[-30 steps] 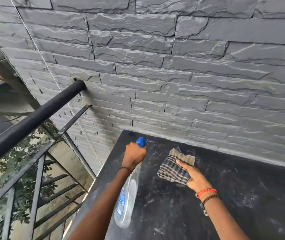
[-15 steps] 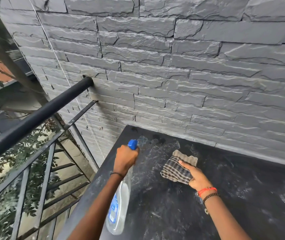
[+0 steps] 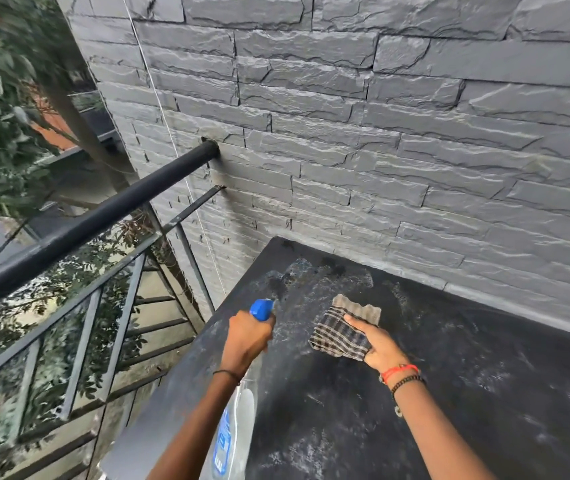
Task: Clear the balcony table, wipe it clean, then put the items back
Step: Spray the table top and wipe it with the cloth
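Observation:
The black balcony table [image 3: 456, 393] fills the lower right, smeared with pale streaks and a wet patch near its far left corner. My left hand [image 3: 247, 341] grips the neck of a clear spray bottle [image 3: 238, 431] with a blue nozzle [image 3: 261, 309], aimed over the table's left part. My right hand [image 3: 378, 346] holds a checked cloth [image 3: 340, 334] against the tabletop, with the forefinger stretched out over it and the other fingers curled at its near edge.
A grey stone-clad wall [image 3: 380, 140] runs along the table's far side. A black metal railing [image 3: 79, 230] stands at the left, with trees and a drop beyond it. A thin white cord [image 3: 172, 143] hangs down the wall near the railing.
The view has shifted a little, so the table sits lower and further right. Both hands keep their hold, and the wet patch by the far left corner has grown.

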`<act>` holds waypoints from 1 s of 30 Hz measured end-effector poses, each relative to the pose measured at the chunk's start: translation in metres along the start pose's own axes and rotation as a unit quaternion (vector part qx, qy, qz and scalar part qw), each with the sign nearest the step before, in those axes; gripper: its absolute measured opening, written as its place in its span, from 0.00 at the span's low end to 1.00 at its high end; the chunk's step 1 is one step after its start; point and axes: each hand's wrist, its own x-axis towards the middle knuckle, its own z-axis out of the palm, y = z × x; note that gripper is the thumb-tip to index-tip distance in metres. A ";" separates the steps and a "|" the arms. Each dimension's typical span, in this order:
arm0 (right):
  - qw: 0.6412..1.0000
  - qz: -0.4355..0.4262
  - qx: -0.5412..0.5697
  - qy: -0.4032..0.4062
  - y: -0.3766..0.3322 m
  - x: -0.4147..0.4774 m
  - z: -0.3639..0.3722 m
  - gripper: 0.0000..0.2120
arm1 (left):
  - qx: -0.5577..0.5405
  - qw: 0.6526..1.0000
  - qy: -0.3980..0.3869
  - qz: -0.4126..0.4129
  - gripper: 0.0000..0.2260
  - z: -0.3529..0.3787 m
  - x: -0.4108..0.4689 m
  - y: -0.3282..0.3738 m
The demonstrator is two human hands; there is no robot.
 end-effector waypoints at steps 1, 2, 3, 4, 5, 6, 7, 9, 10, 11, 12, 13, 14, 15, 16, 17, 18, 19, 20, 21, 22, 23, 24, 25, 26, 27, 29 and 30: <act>1.000 -0.002 -0.002 -0.003 0.000 -0.003 -0.001 0.20 | 0.005 1.000 -0.011 0.006 0.16 0.004 -0.008 0.000; 1.000 -0.003 -0.001 -0.006 0.000 -0.003 -0.002 0.20 | 0.008 1.000 -0.020 0.011 0.16 0.008 -0.013 0.001; 1.000 -0.004 -0.001 -0.007 0.000 -0.005 -0.004 0.20 | 0.008 1.000 -0.028 0.012 0.16 0.012 -0.019 0.002; 1.000 -0.005 -0.001 -0.007 0.000 -0.007 -0.006 0.19 | 0.004 0.999 -0.035 0.013 0.15 0.015 -0.024 0.002; 1.000 -0.005 -0.004 -0.005 0.000 -0.008 -0.008 0.18 | 0.001 0.999 -0.041 0.015 0.15 0.018 -0.028 0.003; 1.000 -0.007 -0.006 0.000 -0.001 -0.008 -0.010 0.17 | 0.005 0.999 -0.048 0.017 0.16 0.021 -0.033 0.003; 1.000 -0.009 -0.009 0.003 -0.001 -0.007 -0.013 0.16 | 0.014 0.998 -0.057 0.020 0.16 0.023 -0.036 0.004; 1.000 -0.011 -0.009 0.008 -0.002 -0.004 -0.018 0.12 | 0.036 0.996 -0.070 0.029 0.16 0.027 -0.043 0.003; 1.000 -0.013 -0.010 0.010 -0.002 -0.002 -0.021 0.11 | 0.036 0.996 -0.074 0.029 0.16 0.028 -0.044 0.002; 1.000 -0.015 -0.009 0.009 -0.003 -0.001 -0.023 0.09 | 0.032 0.996 -0.074 0.024 0.16 0.027 -0.044 -0.001; 1.000 -0.018 -0.010 0.009 -0.003 -0.001 -0.024 0.08 | 0.033 0.997 -0.073 0.016 0.16 0.024 -0.043 -0.004; 1.000 -0.021 -0.011 0.011 -0.002 0.003 -0.025 0.08 | 0.040 0.997 -0.072 0.004 0.16 0.019 -0.039 -0.011; 0.999 -0.026 -0.018 0.012 -0.001 0.004 -0.026 0.08 | 0.046 0.997 -0.067 -0.008 0.15 0.011 -0.036 -0.015; 0.999 -0.032 -0.027 0.016 -0.001 0.005 -0.026 0.09 | 0.046 0.997 -0.059 -0.020 0.15 0.003 -0.033 -0.020; 0.998 -0.040 -0.039 0.025 0.000 0.007 -0.024 0.12 | 0.039 0.997 -0.051 -0.032 0.14 -0.005 -0.028 -0.025; 0.997 -0.044 -0.056 0.035 0.003 0.009 -0.021 0.15 | 0.031 0.998 -0.042 -0.042 0.14 -0.012 -0.022 -0.032; 0.995 -0.045 -0.076 0.038 0.004 0.009 -0.018 0.18 | 0.021 0.998 -0.031 -0.045 0.14 -0.019 -0.019 -0.036; 0.994 -0.043 -0.094 0.041 0.007 0.010 -0.013 0.20 | 0.012 0.998 -0.024 -0.048 0.14 -0.027 -0.015 -0.041; 0.992 -0.040 -0.107 0.046 0.012 0.014 -0.006 0.20 | 0.006 0.999 -0.018 -0.048 0.13 -0.034 -0.007 -0.046; 0.991 -0.036 -0.122 0.046 0.014 0.017 0.001 0.20 | 0.001 0.999 -0.011 -0.045 0.13 -0.041 -0.002 -0.049; 0.989 -0.037 -0.141 0.035 0.014 0.020 0.008 0.20 | -0.006 0.999 -0.003 -0.040 0.12 -0.046 0.003 -0.051; 0.985 -0.040 -0.167 0.020 0.016 0.025 0.018 0.19 | -0.017 0.999 0.004 -0.034 0.12 -0.051 0.011 -0.054; 0.979 -0.050 -0.198 0.013 0.017 0.030 0.028 0.20 | -0.031 0.999 0.011 -0.026 0.12 -0.055 0.017 -0.056; 0.969 -0.066 -0.237 0.022 0.018 0.035 0.037 0.22 | -0.045 0.999 0.016 -0.020 0.12 -0.059 0.022 -0.056; 0.948 -0.094 -0.298 0.056 0.022 0.044 0.047 0.25 | -0.056 0.998 0.017 -0.019 0.12 -0.061 0.029 -0.058; 0.903 -0.138 -0.390 0.113 0.024 0.052 0.057 0.29 | -0.064 0.998 0.017 -0.018 0.11 -0.063 0.036 -0.059; 0.751 -0.231 -0.590 0.185 0.035 0.065 0.071 0.32 | -0.073 0.997 0.018 -0.018 0.11 -0.066 0.050 -0.062; 0.702 -0.241 -0.647 0.174 0.043 0.069 0.073 0.30 | -0.077 0.997 0.019 -0.018 0.11 -0.067 0.054 -0.062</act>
